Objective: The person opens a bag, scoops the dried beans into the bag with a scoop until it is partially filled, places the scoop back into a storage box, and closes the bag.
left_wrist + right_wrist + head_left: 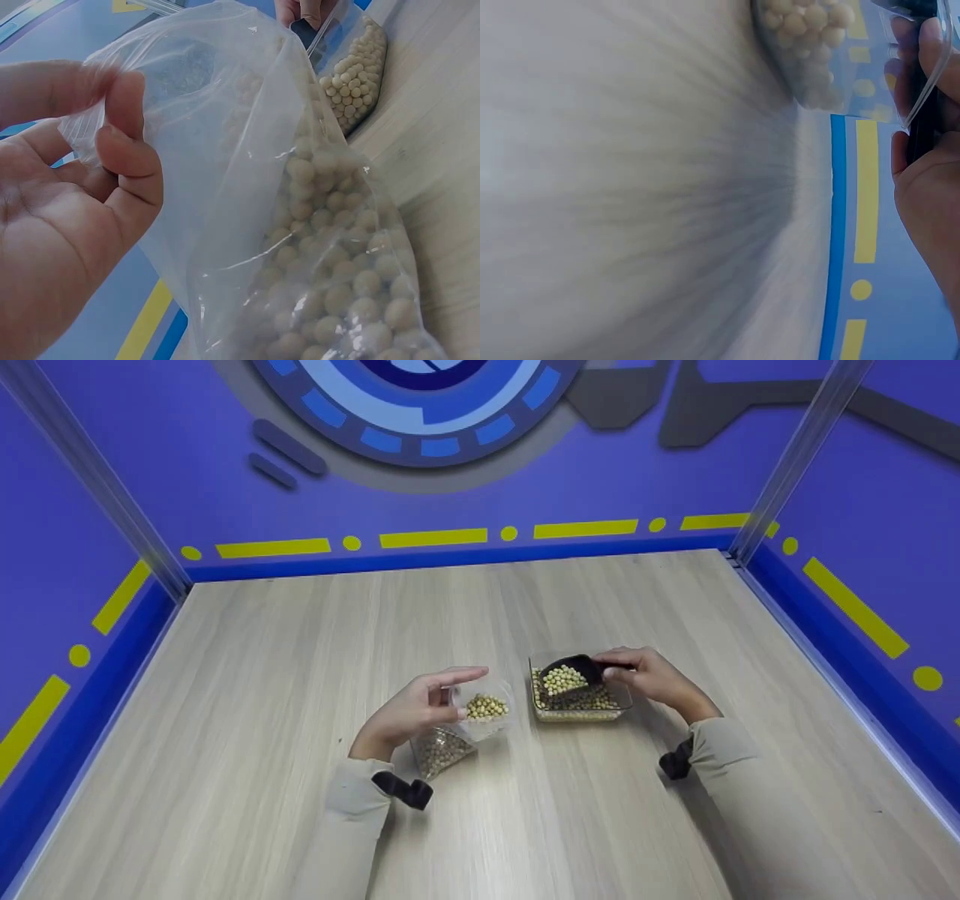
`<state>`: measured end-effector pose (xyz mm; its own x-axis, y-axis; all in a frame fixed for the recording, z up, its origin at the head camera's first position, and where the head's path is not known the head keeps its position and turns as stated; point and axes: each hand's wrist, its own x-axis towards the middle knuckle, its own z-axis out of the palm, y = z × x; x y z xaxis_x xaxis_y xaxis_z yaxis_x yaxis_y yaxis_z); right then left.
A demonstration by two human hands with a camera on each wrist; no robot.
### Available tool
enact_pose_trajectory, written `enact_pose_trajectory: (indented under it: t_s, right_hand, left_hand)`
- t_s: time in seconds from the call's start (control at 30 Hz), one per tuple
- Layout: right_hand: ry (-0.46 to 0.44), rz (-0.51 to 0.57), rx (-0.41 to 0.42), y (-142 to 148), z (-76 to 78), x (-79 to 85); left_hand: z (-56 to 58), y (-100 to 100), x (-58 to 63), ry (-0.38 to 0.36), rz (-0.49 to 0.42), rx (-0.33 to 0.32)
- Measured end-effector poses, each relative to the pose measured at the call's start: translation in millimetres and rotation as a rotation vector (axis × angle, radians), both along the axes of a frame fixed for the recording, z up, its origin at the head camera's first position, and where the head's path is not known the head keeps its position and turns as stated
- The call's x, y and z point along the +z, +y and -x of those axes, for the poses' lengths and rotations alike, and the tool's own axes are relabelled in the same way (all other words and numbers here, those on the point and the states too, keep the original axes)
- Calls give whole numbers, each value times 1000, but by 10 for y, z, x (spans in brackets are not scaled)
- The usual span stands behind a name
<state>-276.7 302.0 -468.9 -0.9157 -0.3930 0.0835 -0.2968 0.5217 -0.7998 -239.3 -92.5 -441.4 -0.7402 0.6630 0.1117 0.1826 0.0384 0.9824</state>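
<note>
The bag (442,753) looks soft, slick and bottom-heavy, best held by its rim, where the left grip (409,709) pinches it; its body lies right and near. The right grip (661,679) holds the stiff-looking scoop (589,666) by its handle; the blade, bearing beads (564,680), sits left, over the box (583,718).

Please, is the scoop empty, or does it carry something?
Loaded: the head view shows pale balls in the scoop, held by the right hand.

Plastic bag (217,187), at left hand (67,195): lower end cropped, left wrist view | scoop handle (924,131), in right hand (660,679): partly finger-hidden | container (585,716), beside right hand: cropped, right wrist view
</note>
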Motion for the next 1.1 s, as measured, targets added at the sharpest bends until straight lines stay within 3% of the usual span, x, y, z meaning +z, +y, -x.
enact_pose_trajectory:
  t_s: [0.3, 0.5, 0.73, 1.1]
  right_hand:
    - [-10, 13, -4, 10, -4, 26]
    - [-27, 21, 2, 17, -13, 103]
    - [16, 53, 36, -11, 14, 156]
    - [64, 7, 42, -111, 11, 274]
  left_hand:
    - [1, -5, 3, -6, 17, 3]
    - [9, 2, -14, -22, -18, -1]
    - [10, -1, -23, -23, -8, 4]
    - [8, 5, -18, -33, 1, 7]
